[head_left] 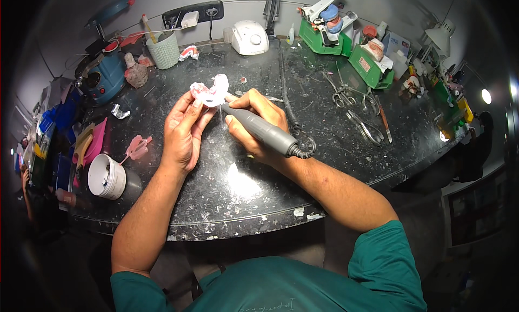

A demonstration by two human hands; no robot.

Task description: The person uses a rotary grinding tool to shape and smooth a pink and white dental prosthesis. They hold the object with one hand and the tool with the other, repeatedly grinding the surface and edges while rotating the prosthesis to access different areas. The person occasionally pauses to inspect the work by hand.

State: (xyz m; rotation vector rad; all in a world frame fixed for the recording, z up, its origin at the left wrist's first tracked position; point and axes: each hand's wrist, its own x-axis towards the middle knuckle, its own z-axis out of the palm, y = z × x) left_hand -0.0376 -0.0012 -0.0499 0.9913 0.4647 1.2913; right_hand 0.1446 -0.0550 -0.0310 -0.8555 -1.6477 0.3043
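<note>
- The fingers of the left hand (183,129) are clamped on a pink and white denture piece (211,91), held up just above the worktop (324,150) in the upper middle of the frame
- The fingers of the right hand (254,117) are wrapped tight round a grey rotary handpiece (262,130), pen-fashion, its thin bit pointing up and left toward the underside of the denture piece; whether the bit touches it is too small to tell
- The step in hand looks like trimming or smoothing the edge of the denture piece with the handpiece
- As a judgement, the next move calls for a steady left grip, a light touch of the bit, and small turns of the piece to bring a fresh edge round
- A black coiled cord (303,144) runs from the rear of the handpiece up across the worktop toward a white control box (250,37) at the top middle
- Centre right lie metal pliers and forceps (357,109); upper right stand green articulators (346,41)
- At the lower left sits a white tub (106,176) on its side, with a pink wax piece (138,147) beside it
</note>
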